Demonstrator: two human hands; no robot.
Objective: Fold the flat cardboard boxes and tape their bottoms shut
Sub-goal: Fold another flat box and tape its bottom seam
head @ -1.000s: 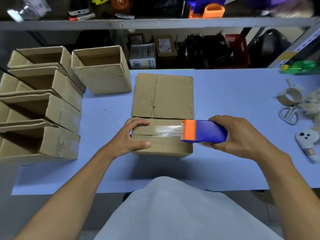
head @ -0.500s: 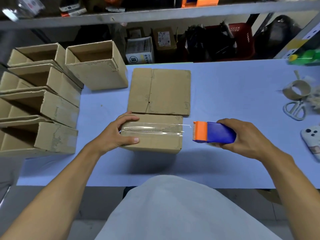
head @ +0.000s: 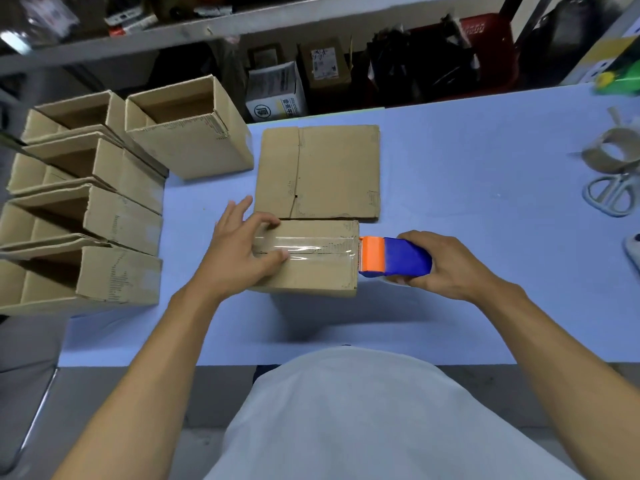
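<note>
taped box (head: 311,261) under flat left hand (head: 239,251); right hand (head: 446,265) grips tape dispenser (head: 394,256) beside it.

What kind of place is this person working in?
Probably a small packing or shipping workroom. A row of folded brown cardboard boxes stands on the pale blue table, the right hand holds a blue and orange tape dispenser, and cluttered metal shelving stands behind.

Left hand (head: 239,252) on taped box (head: 311,271), dispenser (head: 394,257) alongside.

Folded boxes (head: 86,216) crowd the table's (head: 485,202) left; bare surface lies right, before the scissors (head: 611,195).
</note>
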